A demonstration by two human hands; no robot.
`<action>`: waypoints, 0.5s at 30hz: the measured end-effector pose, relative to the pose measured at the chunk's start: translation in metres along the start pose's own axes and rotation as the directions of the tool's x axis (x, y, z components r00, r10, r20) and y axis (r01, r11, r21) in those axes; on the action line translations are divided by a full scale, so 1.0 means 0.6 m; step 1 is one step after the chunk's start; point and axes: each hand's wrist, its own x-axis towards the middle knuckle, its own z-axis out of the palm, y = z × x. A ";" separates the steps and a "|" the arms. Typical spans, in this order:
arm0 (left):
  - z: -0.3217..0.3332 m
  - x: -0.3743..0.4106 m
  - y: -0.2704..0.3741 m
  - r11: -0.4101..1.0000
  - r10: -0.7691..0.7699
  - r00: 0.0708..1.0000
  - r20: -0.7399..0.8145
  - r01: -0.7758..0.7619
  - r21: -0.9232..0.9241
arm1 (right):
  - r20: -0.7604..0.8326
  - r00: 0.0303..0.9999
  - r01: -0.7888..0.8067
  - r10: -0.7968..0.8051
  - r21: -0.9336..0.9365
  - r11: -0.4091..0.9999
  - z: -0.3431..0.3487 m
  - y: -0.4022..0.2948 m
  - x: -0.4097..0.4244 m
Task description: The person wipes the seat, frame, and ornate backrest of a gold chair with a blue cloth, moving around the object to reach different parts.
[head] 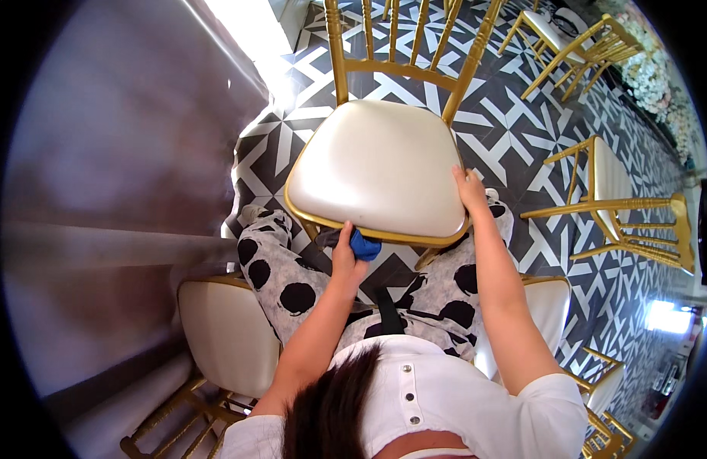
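Before me stands a gold chiavari-style chair (399, 67) with a pale padded seat (382, 166), its spindle back on the far side. At the seat's front edge is my left hand (346, 258), thumb on the gold rim and fingers around a blue and dark cloth (365, 245). Part of the cloth is hidden under the seat edge. My right hand (471, 190) grips the right side of the seat, thumb on top and the other fingers partly out of sight below the rim.
Similar gold chairs stand at right (611, 183), upper right (560, 37) and lower left (230, 333). Along the left hangs a large glossy sheet or drape (129, 143). The floor (502, 137) has black and white geometric tiles. Pale flowers (646, 74) line the far right.
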 end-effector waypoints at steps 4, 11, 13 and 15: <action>0.032 0.027 0.006 0.994 0.109 0.994 -0.009 -0.108 0.014 | 0.011 0.863 0.467 -0.506 -0.402 0.788 0.014 -0.155 -0.118; 0.102 0.052 0.007 0.981 0.192 0.977 -0.096 -0.191 0.019 | 0.205 0.695 0.576 -0.689 -0.732 0.363 0.083 -0.201 -0.214; 0.096 0.067 0.009 0.981 0.191 0.974 -0.121 -0.191 0.010 | 0.154 0.681 0.587 -0.716 -0.699 0.408 0.089 -0.223 -0.230; 0.090 0.082 0.007 0.979 0.204 0.972 -0.120 -0.205 0.005 | 0.072 0.650 0.640 -0.756 -0.589 0.494 0.087 -0.240 -0.259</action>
